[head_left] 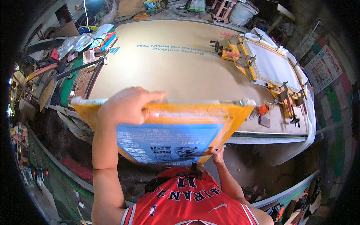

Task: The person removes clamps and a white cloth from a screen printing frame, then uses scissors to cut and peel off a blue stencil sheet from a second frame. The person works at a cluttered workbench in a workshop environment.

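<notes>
Gripping the yellow frame [191, 112] just below centre, the blurred left hand [127, 105] curls over its top bar while the right hand [218, 156], partly hidden, seems to pinch its lower-right edge, and black and pale lettering marks the blue panel [168, 140].

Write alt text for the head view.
Right hand grips a yellow-framed blue screen low on its right edge, left hand at the top edge. Behind is a tan table, with a white screen in clamps at right.
</notes>
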`<action>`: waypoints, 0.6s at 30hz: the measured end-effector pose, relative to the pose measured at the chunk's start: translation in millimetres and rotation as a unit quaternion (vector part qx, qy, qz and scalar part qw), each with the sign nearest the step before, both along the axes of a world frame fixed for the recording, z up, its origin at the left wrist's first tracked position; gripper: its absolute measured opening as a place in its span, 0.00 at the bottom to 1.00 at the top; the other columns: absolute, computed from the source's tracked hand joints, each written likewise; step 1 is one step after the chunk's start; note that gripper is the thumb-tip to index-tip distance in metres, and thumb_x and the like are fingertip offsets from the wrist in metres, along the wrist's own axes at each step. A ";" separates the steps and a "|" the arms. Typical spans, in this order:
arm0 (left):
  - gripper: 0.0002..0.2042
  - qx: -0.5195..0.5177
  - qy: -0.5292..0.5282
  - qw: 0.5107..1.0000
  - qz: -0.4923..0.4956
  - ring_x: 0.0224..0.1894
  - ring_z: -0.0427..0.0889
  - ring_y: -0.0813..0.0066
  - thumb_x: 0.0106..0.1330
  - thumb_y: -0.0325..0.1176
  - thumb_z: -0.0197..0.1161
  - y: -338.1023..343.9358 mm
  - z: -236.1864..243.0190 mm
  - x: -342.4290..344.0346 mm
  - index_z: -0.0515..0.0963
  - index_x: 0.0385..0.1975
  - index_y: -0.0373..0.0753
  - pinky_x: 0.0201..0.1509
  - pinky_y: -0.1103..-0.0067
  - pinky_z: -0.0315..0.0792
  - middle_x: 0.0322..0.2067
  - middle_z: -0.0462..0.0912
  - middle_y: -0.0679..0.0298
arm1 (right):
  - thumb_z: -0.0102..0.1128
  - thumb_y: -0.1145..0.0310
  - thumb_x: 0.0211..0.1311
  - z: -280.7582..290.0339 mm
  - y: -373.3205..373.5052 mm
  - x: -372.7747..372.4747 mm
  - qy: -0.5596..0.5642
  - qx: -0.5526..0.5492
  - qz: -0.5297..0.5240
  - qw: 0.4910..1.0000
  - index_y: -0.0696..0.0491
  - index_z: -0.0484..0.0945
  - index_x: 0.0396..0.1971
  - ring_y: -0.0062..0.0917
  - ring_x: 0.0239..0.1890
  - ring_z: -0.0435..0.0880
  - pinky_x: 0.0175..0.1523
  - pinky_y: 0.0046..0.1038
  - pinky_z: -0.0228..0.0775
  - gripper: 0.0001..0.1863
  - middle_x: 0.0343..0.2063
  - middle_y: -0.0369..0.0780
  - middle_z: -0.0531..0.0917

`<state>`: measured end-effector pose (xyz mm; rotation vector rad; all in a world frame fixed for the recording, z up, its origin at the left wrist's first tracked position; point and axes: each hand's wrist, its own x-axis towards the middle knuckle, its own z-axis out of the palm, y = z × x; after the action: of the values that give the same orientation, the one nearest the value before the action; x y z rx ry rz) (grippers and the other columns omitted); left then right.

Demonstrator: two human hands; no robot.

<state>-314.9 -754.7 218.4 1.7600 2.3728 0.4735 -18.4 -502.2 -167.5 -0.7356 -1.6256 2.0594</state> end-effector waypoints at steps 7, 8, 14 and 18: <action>0.24 0.310 0.181 0.932 0.060 0.62 0.78 0.54 0.63 0.33 0.70 -30.4 12.0 -50.6 0.78 0.60 0.37 0.68 0.63 0.69 0.58 0.82 0.54 | 0.78 0.43 0.51 68.2 -56.7 -48.2 0.050 -0.004 -0.098 0.994 0.62 0.83 0.35 0.23 0.25 0.83 0.33 0.27 0.75 0.32 0.27 0.38 0.84; 0.25 0.327 0.212 0.919 0.057 0.64 0.76 0.53 0.63 0.32 0.70 -35.4 4.8 -55.1 0.77 0.61 0.37 0.70 0.62 0.66 0.60 0.80 0.55 | 0.77 0.43 0.52 75.7 -63.6 -56.1 0.058 -0.004 -0.125 0.990 0.62 0.83 0.35 0.23 0.25 0.82 0.32 0.27 0.74 0.32 0.27 0.38 0.84; 0.29 0.329 0.256 0.896 0.151 0.72 0.63 0.44 0.65 0.34 0.69 -88.9 -44.5 -65.6 0.71 0.65 0.34 0.76 0.57 0.58 0.71 0.65 0.48 | 0.70 0.42 0.60 68.2 -73.5 -85.2 0.092 -0.064 -0.213 0.971 0.58 0.80 0.37 0.21 0.29 0.77 0.32 0.26 0.66 0.29 0.27 0.33 0.76; 0.32 0.316 0.247 0.879 0.259 0.71 0.64 0.44 0.69 0.36 0.66 -130.4 -82.4 -97.6 0.64 0.70 0.34 0.75 0.57 0.59 0.70 0.64 0.46 | 0.62 0.41 0.68 75.8 -71.1 -90.2 0.105 -0.114 -0.227 0.962 0.56 0.79 0.43 0.23 0.35 0.79 0.40 0.29 0.71 0.29 0.32 0.34 0.77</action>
<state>-412.5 -885.1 136.1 1.5450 3.3757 1.0881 -108.6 -573.3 -91.6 -0.8426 -1.0010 1.9208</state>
